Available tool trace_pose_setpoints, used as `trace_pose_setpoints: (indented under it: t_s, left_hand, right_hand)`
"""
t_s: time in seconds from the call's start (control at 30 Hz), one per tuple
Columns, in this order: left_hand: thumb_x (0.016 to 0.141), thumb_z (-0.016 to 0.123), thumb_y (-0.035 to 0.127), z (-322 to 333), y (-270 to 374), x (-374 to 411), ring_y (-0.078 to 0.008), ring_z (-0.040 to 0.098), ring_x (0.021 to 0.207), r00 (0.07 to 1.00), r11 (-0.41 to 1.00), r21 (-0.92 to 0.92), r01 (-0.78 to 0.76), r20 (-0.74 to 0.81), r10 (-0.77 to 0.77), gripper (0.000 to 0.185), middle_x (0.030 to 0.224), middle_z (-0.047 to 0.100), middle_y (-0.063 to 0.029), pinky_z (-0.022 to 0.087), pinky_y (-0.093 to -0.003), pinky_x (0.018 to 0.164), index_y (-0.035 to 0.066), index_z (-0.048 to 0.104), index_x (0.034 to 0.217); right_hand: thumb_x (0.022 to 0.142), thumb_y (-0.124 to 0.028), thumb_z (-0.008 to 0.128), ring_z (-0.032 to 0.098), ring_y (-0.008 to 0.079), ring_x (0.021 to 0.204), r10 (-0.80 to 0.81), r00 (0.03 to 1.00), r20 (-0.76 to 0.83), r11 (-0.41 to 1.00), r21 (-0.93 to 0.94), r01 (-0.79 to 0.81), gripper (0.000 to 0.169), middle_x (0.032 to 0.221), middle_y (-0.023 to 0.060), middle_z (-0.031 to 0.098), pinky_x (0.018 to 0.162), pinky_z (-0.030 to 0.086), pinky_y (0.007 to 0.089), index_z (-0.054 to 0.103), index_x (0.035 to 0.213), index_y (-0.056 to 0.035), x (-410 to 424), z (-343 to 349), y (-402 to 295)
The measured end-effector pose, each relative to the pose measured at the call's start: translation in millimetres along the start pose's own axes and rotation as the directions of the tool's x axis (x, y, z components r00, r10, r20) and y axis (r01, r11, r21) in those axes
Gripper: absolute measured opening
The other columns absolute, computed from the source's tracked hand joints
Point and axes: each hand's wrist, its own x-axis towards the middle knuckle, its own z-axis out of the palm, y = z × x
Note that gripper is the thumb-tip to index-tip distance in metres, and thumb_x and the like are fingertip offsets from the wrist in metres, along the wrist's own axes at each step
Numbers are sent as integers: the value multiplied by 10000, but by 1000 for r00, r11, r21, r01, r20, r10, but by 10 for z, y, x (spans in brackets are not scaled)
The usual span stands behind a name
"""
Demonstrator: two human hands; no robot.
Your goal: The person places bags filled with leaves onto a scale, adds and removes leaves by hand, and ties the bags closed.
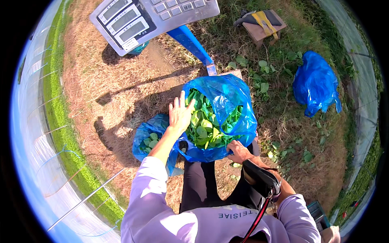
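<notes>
A large blue plastic bag [235, 91] stands in front of me, its mouth spread wide over green leafy vegetables [205, 127]. My left hand [179, 114] lies at the bag's left rim with its fingers apart, the fingertips by the leaves. My right hand [239, 152] has its fingers curled on the bag's near right rim, pinching the plastic. Just left of the large bag is a smaller blue bag [141, 133] with leaves inside. Behind the large bag, a blue post [194, 45] carries the display head of a digital scale [152, 19].
A closed-up blue bag [316, 82] lies on the grass at right. A low wooden stool [261, 29] with a dark and yellow item on it stands at upper right. A black pouch [263, 174] hangs by my right forearm. Plastic sheeting [39, 136] runs along the left.
</notes>
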Motion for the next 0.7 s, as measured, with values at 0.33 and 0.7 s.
trace_pose_setpoints:
  t_s: [0.33, 0.7]
  left_hand:
    - [838, 575, 169, 537, -882, 867, -261, 584, 896, 964, 863, 430, -263, 76, 256, 152, 902, 634, -95, 459, -387, 738, 91, 686, 907]
    - [725, 572, -13, -410, -299, 553, -373, 505, 1143, 804, 681, -427, -594, -279, 526, 231, 1218, 547, -161, 391, -488, 997, 31, 567, 952]
  right_hand:
    - [783, -223, 635, 626, 437, 758, 454, 814, -362, 887, 270, -375, 368, 750, 257, 616, 669, 488, 485, 504, 1032, 14, 19, 183, -689]
    - [896, -129, 509, 564, 318, 614, 400, 613, -682, 870, 492, -20, 147, 732, 196, 574, 575, 443, 410, 474, 943, 7, 377, 310, -397]
